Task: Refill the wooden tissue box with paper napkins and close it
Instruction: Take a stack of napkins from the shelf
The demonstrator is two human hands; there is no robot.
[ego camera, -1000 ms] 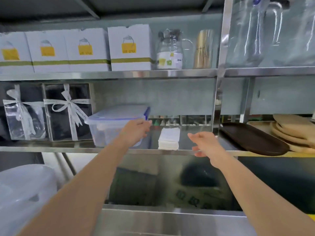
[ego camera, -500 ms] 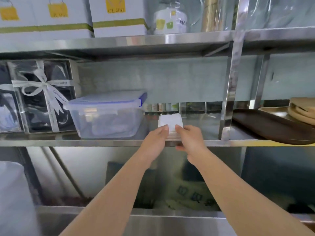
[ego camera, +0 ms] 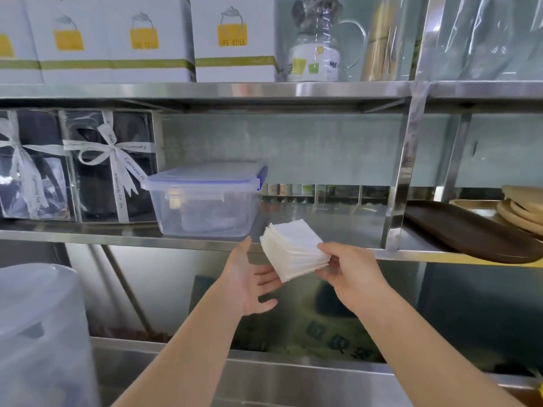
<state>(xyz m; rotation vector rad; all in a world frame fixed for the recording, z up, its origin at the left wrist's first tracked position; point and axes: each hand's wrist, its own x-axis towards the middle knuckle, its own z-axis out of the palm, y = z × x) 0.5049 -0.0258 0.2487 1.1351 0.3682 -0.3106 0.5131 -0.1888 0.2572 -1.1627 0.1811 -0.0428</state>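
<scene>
A thick stack of white paper napkins (ego camera: pixel 292 248) is off the shelf, held in the air just in front of the steel shelf edge. My right hand (ego camera: pixel 349 268) grips its right side, thumb on top. Just left of and under the stack, my left hand (ego camera: pixel 249 282) is open with the palm turned up, its fingertips below the stack's lower corner. No wooden tissue box is in view.
The steel shelf (ego camera: pixel 346 224) carries a clear lidded plastic container (ego camera: pixel 205 201) left of the napkins, ribboned gift boxes (ego camera: pixel 108 165) further left, and a dark oval tray (ego camera: pixel 470 236) with wooden plates at right. White boxes and a glass jar stand on the shelf above.
Both hands came together on the napkin stack on the shelf, then my right hand lifted it off and toward me. My left hand let go and opened below it.
</scene>
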